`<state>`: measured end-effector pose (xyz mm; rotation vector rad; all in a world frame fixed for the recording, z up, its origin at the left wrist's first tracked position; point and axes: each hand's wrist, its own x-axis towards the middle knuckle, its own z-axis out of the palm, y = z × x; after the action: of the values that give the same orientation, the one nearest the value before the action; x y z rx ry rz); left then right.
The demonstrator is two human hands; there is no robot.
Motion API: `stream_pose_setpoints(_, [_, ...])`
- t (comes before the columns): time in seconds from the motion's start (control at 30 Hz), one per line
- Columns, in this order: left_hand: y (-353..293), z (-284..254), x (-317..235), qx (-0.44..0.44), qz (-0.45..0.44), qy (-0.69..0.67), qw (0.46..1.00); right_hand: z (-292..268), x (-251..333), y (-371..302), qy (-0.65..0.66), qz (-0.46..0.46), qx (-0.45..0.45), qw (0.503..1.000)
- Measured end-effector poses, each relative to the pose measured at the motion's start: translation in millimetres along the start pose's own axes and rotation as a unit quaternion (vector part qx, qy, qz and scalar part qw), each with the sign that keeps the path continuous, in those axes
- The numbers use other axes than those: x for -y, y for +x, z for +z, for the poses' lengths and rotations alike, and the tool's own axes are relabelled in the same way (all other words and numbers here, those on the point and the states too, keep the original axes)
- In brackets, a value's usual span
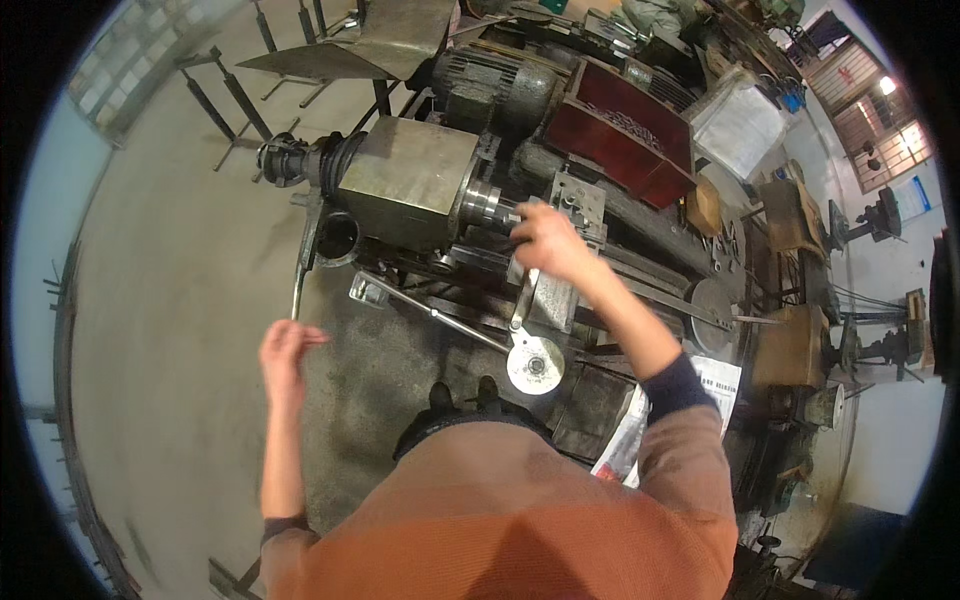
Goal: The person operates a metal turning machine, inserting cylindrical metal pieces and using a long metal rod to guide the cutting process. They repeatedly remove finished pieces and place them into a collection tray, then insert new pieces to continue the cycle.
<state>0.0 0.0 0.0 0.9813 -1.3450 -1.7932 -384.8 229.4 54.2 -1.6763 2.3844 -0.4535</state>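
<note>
Right hand point(548, 240) now at the shiny, stepped steel cylinder chuck point(482, 205), which juts from the right side of the grey, box-shaped metal headstock point(410, 170); my fingers are curled just beside its outer end, but I can't tell whether they pinch anything; over to the left hand point(285, 350), blurred, loosely open, no object visible in it, right by the lower end of the long, slim steel lever point(305, 260); contact there I can't make out; to do this well, I'd keep fingertips and sleeve clear of anything that could turn, work squarely along the chuck's axis, and mind the steel tool block point(578, 200) close by my knuckles.
</note>
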Motion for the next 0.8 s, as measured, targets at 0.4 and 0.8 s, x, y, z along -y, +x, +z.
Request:
stream_pose_setpoints(0.4, [-63.0,-128.2,87.7,-0.121,-0.076,0.249,0.958,44.5,-47.0,74.9,-0.003,0.074,0.066,0.995])
stream_pose_setpoints(0.8, [-73.5,-106.6,76.5,-0.13,-0.029,0.349,0.928,64.5,-56.3,46.6,0.386,0.056,-0.105,0.915])
